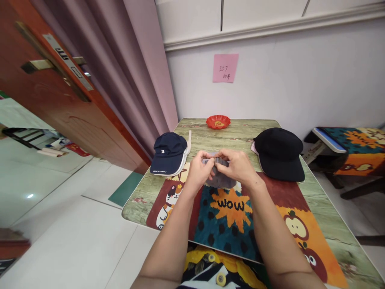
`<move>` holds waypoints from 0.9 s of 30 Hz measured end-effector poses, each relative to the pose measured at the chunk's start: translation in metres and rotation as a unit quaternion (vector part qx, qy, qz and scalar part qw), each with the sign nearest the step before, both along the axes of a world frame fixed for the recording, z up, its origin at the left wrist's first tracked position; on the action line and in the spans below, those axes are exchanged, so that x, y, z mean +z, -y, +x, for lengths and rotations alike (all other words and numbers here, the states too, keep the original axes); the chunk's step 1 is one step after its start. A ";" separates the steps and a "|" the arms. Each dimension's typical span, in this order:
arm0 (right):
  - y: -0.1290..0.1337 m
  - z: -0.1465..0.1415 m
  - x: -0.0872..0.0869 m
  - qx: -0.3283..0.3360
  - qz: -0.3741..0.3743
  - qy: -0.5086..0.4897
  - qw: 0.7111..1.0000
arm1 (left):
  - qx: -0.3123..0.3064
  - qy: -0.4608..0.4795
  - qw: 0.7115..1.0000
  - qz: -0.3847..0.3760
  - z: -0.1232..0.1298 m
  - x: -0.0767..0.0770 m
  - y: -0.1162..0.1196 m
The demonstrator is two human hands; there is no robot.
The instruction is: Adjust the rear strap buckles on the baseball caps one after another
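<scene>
A grey cap (221, 180) is between my hands over the middle of the table. My left hand (199, 170) pinches one side of its strap. From the other side, my right hand (237, 165) closes its fingers on the strap, where a small metal buckle (217, 159) shows between the fingertips. Much of the cap is hidden behind my fingers. To the left lies a navy cap (169, 149) with white lettering, stacked on a paler cap. A black cap (279, 152) lies at the right, with a bit of pink showing beneath it.
A red scalloped dish (218, 122) stands at the table's far edge. Under the caps spreads a colourful printed mat (207, 224) on the wood-patterned table (141, 200). A bench (357, 148) stands at right; a wooden door (75, 92) and curtain (141, 68) are at left.
</scene>
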State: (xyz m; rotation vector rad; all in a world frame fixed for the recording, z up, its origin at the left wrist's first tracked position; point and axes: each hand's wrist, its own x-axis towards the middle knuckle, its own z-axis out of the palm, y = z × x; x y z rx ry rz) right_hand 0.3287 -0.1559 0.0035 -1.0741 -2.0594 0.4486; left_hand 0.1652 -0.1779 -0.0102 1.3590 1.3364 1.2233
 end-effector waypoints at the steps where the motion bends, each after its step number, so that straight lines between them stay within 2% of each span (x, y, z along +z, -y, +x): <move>1: -0.001 0.001 0.000 0.014 -0.002 -0.018 1.000 | -0.034 0.043 0.998 -0.027 -0.002 0.000 -0.001; 3: -0.001 0.002 0.001 0.030 -0.014 -0.049 0.998 | -0.082 0.086 0.991 -0.059 -0.005 0.000 -0.002; 5: -0.002 0.005 0.001 0.041 -0.047 -0.069 0.996 | -0.101 0.091 0.988 -0.070 -0.007 0.001 -0.002; 7: -0.004 0.009 0.000 0.072 -0.113 -0.086 0.987 | -0.100 0.086 0.989 -0.066 -0.008 0.000 -0.003; 10: -0.007 0.019 -0.004 0.137 -0.231 -0.091 0.959 | -0.092 0.076 0.991 -0.054 -0.010 -0.001 -0.004; 12: -0.009 0.025 -0.005 0.156 -0.278 -0.095 0.943 | -0.090 0.072 0.992 -0.054 -0.012 -0.001 -0.005; 19: -0.013 0.030 -0.005 0.145 -0.293 -0.140 0.934 | -0.094 0.038 0.993 -0.064 -0.018 0.003 -0.004; 27: -0.011 0.026 -0.006 0.128 -0.282 -0.145 0.940 | -0.084 0.054 0.994 -0.048 -0.021 0.002 -0.005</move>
